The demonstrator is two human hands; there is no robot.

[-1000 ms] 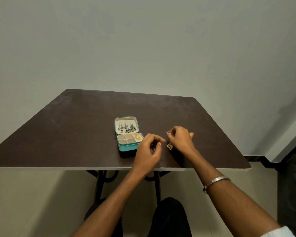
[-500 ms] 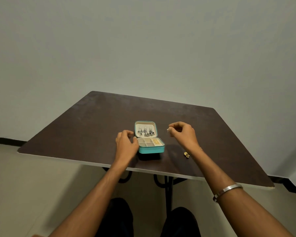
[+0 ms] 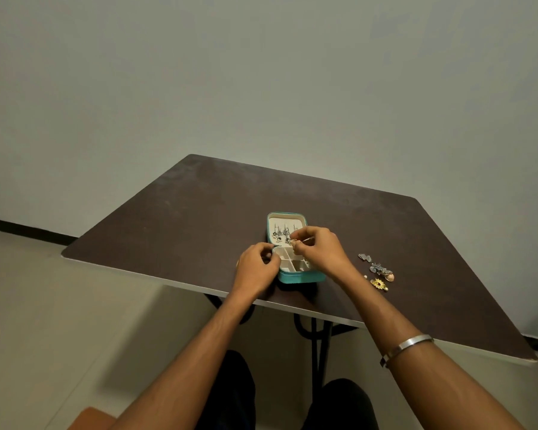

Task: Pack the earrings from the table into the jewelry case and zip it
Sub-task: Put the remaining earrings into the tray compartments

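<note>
Right hand [image 3: 319,251] fingers pinching a small earring [image 3: 292,242] over the open jewelry case [image 3: 295,276]. Left hand [image 3: 255,270] curled against the case's left edge; grip unclear. Loose earrings [image 3: 378,270] on counter [image 3: 184,218].

The right hand [image 3: 319,251] covers the jewelry case's [image 3: 295,276] right compartments, and whatever it's pinching is too tiny to make out. Both elbows are cropped off.

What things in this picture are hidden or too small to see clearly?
- Head view: the right hand covers the right compartments of the jewelry case.
- Item pinched in the right fingers: too small to identify.
- Loose earrings on the table: count unclear, too small.
- Left hand: hides its own contact with the case.
</note>
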